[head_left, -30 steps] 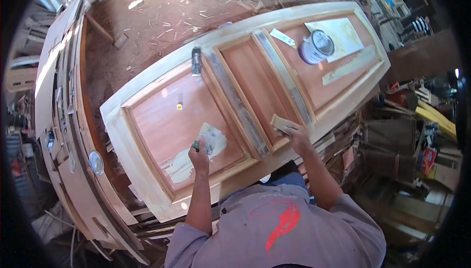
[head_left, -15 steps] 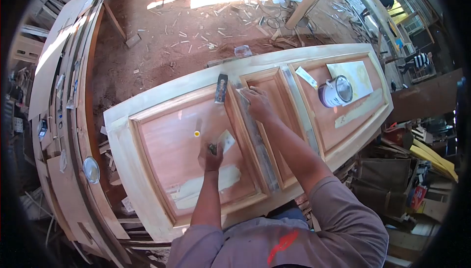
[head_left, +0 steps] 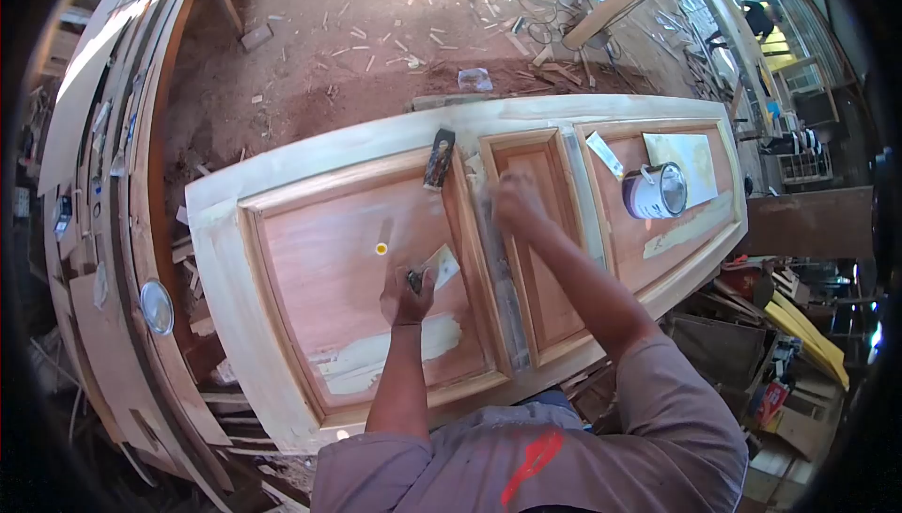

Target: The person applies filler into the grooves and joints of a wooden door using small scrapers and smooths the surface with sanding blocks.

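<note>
The panelled door (head_left: 214,287) lies flat beneath both hands, its left end reaching well beyond them. In its left panel a pale smear (head_left: 395,353) spreads just below the left hand (head_left: 407,300), which is closed around the dark handle of a scraper (head_left: 445,267), blade pointing right. A black tool (head_left: 439,161) rests above. Further right, the right hand (head_left: 515,201), curled and blurred, is over the grey strip (head_left: 498,264)'s upper part; whether it grips anything, I cannot tell. The can (head_left: 655,191) stands on the right panel.
</note>
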The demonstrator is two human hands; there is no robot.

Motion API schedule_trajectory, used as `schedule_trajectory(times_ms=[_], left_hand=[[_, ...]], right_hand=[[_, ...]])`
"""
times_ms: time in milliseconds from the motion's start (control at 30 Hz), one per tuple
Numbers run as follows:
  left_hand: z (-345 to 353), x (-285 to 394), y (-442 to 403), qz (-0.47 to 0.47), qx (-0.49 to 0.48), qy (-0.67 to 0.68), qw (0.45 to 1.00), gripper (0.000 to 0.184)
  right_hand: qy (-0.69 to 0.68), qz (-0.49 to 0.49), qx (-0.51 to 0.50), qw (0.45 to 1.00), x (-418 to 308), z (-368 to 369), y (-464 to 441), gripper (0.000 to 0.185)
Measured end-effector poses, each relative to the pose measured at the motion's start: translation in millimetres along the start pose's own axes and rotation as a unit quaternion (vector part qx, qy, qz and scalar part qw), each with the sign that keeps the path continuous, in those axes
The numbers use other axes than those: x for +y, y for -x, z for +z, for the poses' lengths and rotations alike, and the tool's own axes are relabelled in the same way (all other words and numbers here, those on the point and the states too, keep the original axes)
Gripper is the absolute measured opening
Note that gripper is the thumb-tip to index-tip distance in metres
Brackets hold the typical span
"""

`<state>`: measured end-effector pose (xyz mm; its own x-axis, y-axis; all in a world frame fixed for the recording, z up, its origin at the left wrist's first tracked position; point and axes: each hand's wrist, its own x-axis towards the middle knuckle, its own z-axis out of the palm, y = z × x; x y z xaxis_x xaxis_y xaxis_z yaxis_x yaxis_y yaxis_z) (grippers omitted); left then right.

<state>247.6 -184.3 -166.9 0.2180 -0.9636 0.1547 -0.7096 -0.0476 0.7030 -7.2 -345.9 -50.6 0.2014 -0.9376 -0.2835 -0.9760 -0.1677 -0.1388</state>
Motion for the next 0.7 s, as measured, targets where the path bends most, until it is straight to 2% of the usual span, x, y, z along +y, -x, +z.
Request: schedule_trajectory(times_ms=[67,167,267,400,567,700], left_hand=[[-0.8,-0.3,1.7,-0.002,-0.006,0.003,1.000,0.047],[1.4,-5.7,0.2,0.015,0.002,0.005,1.000,0.048],[1.3,-3.5,1.2,0.014,0.009,0.012,1.000,0.048],[-4.2,0.5,-1.6,0.008,0.015,0.018,1.000,0.047],[-5.4,0.8,-0.8,0.001,0.004,0.031,1.000,0.044],[-1.8,-4.0,0.8,0.012,0.009,0.022,1.000,0.042]], right_hand=[[-0.045,-0.072,0.116,0.990,13.9,-2.1,-35.8,0.031],[0.042,-0.054,0.077,0.995,-1.2,-11.2,-74.0,0.037],[0.109,-0.052,-0.018,0.992,-16.7,-15.0,-79.3,0.033],[0.088,-0.071,-0.050,0.992,-17.2,-3.8,-61.2,0.027],[0.107,-0.076,-0.101,0.986,-15.0,7.9,-12.3,0.021],[0.084,-0.104,-0.069,0.989,-13.2,36.6,63.5,0.031]])
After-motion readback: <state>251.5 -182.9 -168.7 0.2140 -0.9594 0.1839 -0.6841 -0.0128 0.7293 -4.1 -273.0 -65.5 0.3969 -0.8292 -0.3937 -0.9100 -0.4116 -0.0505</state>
